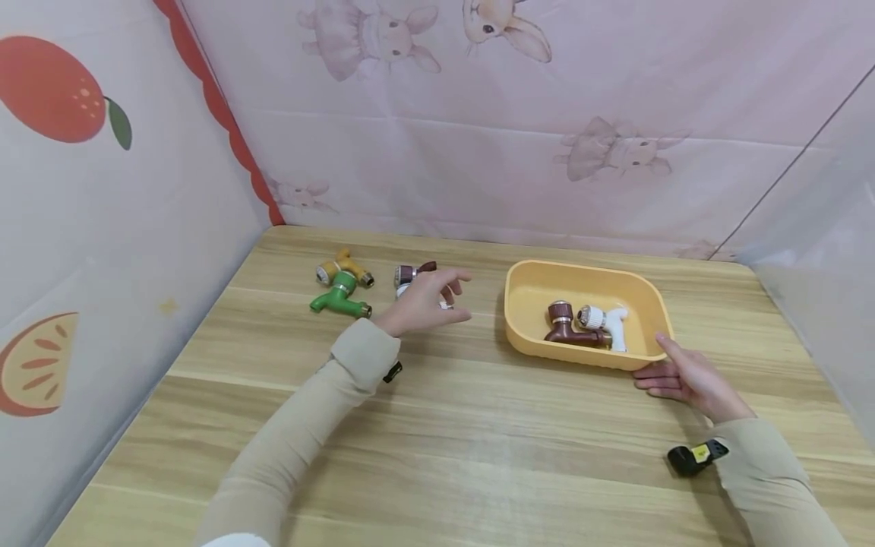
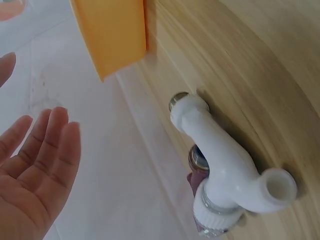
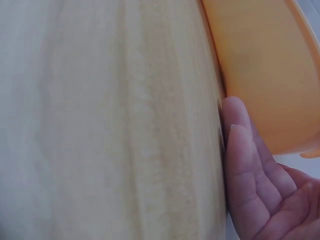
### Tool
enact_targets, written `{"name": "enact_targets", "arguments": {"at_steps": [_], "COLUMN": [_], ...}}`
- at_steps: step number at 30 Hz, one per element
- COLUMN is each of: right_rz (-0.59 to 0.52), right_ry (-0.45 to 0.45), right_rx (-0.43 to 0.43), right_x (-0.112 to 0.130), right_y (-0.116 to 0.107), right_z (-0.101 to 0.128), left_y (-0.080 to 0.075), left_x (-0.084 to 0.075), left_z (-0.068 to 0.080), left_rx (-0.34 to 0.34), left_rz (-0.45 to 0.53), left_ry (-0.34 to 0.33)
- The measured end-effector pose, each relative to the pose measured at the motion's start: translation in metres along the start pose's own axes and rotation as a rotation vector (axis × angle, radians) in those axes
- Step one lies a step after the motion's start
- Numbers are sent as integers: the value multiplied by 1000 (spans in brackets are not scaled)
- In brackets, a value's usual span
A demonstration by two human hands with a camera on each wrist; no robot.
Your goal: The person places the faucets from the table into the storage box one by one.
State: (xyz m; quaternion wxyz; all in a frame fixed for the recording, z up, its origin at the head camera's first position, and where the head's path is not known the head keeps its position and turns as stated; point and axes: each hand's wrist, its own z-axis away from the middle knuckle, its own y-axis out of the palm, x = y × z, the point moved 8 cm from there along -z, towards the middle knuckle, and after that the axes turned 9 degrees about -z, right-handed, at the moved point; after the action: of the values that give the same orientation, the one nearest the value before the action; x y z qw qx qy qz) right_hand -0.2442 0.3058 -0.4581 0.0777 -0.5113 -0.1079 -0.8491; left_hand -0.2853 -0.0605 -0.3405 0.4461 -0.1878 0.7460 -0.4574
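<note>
Over to the left of the yellow tub [image 1: 547, 285], the left hand [image 1: 424, 302] hovers, thumb and fingers apart, nothing in its grasp! Right below it, partly hidden from the head camera, lies a white tap [image 2: 220, 155]; the left wrist view shows it plainly, spout opening and all, with a maroon tap [image 1: 405, 273] tucked just beyond it. Farther left of the tub, two more: a yellow tap [image 1: 349, 266], and close beside it, nearer the person, a green tap [image 1: 342, 298].

Now to the tub itself, and look at that near right corner! The right hand [image 1: 697, 380] is there, thumb up at the rim, fingers reaching low by the outer wall; whether it truly grips or merely touches, I can't tell. Inside the tub, toward the near wall, sits a second maroon tap [image 1: 570, 334], its knob pointing up, and on its right a second white tap [image 1: 615, 330], the two touching or nearly so. The tub rests upright on the wood-grained surface [image 1: 478, 456]. Well in front of the tub's right corner, a small black device [image 1: 690, 460] shows at the right cuff, and behind the tub hangs a pink rabbit-print cloth [image 1: 465, 182].
</note>
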Motion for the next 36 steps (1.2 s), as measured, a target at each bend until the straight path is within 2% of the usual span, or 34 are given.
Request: {"name": "enact_targets", "arguments": {"at_steps": [8,14,17,21,27,33,36], "right_rz": [17,24,25,26,20,16,18], "right_ry": [2,7,10,4,-10,-3,-1], "right_rx": [-21,-20,-30,-21,-11,-7,-10], "right_x": [-1,-1,-2,-1,0,-1,-1], "right_y": [-2,-2,-2,-1,0,0,0], "right_z": [-1,-1,-1,-1,-1,0,0], "left_y": [-5,-9,-11,-14,-17,-21,-21], "left_x": [16,29,34,41,54,60,65], "left_z": [10,18,20,23,31,35,36], "left_rx": [-3,4,-12,-31,-33,-59,-56], "left_rz": [40,74,79,64,17,-35,-43], "left_ry": [-36,-100,-104,-110,-170,-173,-197]}}
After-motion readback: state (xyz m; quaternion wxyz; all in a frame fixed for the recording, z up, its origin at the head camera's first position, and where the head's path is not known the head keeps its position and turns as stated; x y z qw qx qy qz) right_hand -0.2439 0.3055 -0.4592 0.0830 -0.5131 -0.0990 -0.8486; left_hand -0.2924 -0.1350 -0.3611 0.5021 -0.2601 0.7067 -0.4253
